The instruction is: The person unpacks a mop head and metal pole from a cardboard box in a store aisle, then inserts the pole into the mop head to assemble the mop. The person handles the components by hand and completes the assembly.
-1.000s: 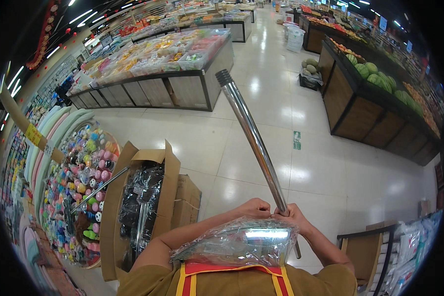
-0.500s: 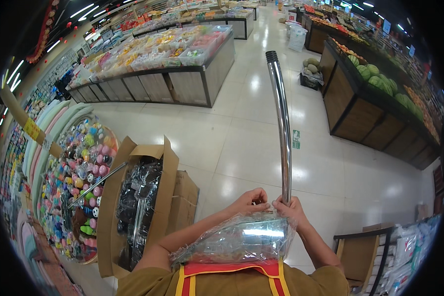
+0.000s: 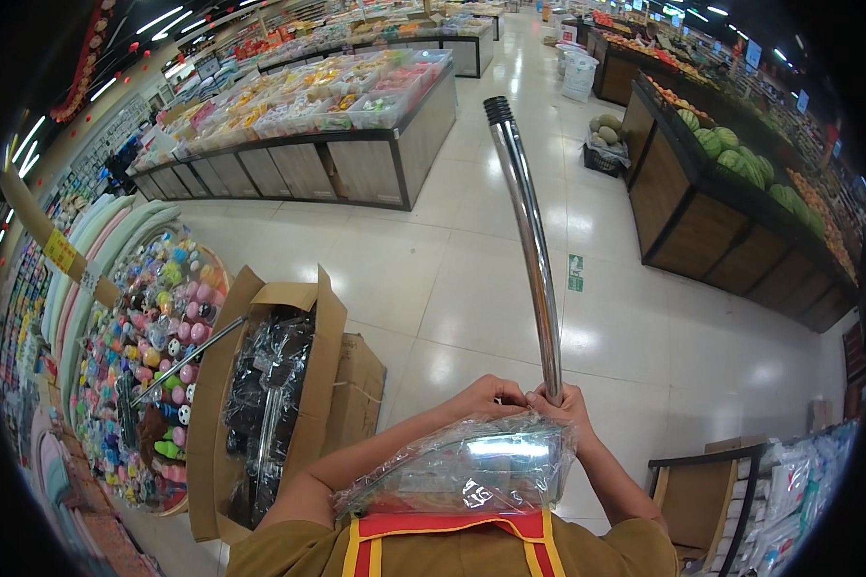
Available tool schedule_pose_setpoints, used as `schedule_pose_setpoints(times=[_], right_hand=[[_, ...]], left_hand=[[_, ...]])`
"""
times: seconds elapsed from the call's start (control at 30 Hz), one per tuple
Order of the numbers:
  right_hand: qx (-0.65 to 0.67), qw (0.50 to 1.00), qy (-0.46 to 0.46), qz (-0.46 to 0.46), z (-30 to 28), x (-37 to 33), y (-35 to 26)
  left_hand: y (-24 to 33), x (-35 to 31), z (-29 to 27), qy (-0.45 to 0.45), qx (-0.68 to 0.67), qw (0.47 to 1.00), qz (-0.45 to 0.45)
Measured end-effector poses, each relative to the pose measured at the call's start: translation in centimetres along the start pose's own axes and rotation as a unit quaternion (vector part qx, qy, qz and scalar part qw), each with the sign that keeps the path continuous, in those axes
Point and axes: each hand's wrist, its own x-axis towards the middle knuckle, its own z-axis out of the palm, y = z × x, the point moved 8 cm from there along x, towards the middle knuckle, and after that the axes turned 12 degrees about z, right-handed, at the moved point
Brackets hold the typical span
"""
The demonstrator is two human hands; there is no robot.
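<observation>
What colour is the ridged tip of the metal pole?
Black; the ridged tip shows best in the head view.

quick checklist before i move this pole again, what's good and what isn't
1. Right hand gripping the pole: ok, fingers wrapped around its lower part.
2. Left hand gripping the pole too: cannot tell, its curled fingers sit close beside the right hand.
3. Ribbed black end away from your hands: ok, it is the far end, pointing up and away.
4. Pole's near end in sight: cannot tell, its lower part goes out of view at the right hand.
5. Clear plastic wrap well away from your hands: not ok, it bunches right below them.
6. Cardboard box open: ok, flaps spread.
</observation>
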Motion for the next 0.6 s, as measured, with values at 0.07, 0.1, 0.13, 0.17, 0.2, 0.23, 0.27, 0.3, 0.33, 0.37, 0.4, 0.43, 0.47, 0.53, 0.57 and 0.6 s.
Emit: schedule_pose_setpoints(times=[0.07, 0.1, 0.13, 0.17, 0.2, 0.23, 0.27, 0.3, 0.33, 0.37, 0.4, 0.43, 0.47, 0.53, 0.57, 0.6], right_hand=[[-0.004, 1.000, 0.004, 0.000, -0.1, -0.1, 0.0], [-0.005, 1.000, 0.005, 0.001, -0.2, -0.1, 0.0], [-0.005, 1.000, 0.007, 0.001, -0.2, -0.2, 0.0], [-0.006, 1.000, 0.007, 0.001, -0.2, -0.2, -0.1], [-0.009, 1.000, 0.012, -0.004, -0.2, -0.3, -0.1], [-0.012, 1.000, 0.018, -0.009, -0.3, -0.3, -0.1], [-0.014, 1.000, 0.023, -0.014, -0.3, -0.2, -0.1], [-0.009, 1.000, 0.021, -0.011, -0.3, -0.2, -0.2], [-0.004, 1.000, 0.020, -0.008, -0.2, -0.2, -0.2], [0.002, 1.000, 0.021, -0.005, -0.2, -0.3, -0.1], [0.006, 1.000, 0.027, -0.007, -0.4, -0.3, 0.0], [0.011, 0.999, 0.032, -0.009, -0.6, -0.3, 0.3], [0.015, 0.999, 0.035, -0.010, -0.6, -0.3, 0.4], [0.046, 0.996, 0.048, -0.056, -0.2, -0.4, -0.6], [0.061, 0.993, 0.056, -0.079, -0.1, -0.6, -1.0], [0.059, 0.995, 0.045, -0.061, 0.0, -0.6, -0.7]], left_hand=[[-0.2, 0.1, 0.1, 0.002, -0.015, 1.000, -0.020], [-0.2, 0.1, 0.2, -0.004, -0.013, 1.000, -0.021], [-0.3, 0.2, 0.3, -0.011, -0.012, 1.000, -0.023], [-0.3, 0.2, 0.2, -0.006, 0.002, 1.000, -0.008], [-0.8, 0.2, 0.0, 0.000, 0.017, 1.000, 0.007], [-1.2, 0.3, -0.3, 0.005, 0.031, 0.999, 0.023], [-1.5, 0.3, -0.5, 0.008, 0.033, 0.999, 0.042], [-1.8, 0.4, -0.8, 0.011, 0.035, 0.997, 0.061], [-1.9, 0.4, -1.0, 0.015, 0.037, 0.996, 0.079], [-1.7, 0.4, -1.2, 0.032, 0.035, 0.996, 0.079], [-1.4, 0.4, -1.3, 0.050, 0.033, 0.995, 0.078], [-1.2, 0.3, -1.5, 0.068, 0.032, 0.994, 0.078], [-1.1, 0.3, -1.5, 0.078, 0.030, 0.992, 0.097], [-1.2, 0.2, -1.8, 0.099, 0.027, 0.985, 0.135], [-1.4, 0.2, -1.7, 0.096, 0.019, 0.987, 0.126], [-1.6, 0.2, -1.8, 0.093, 0.012, 0.989, 0.117]])
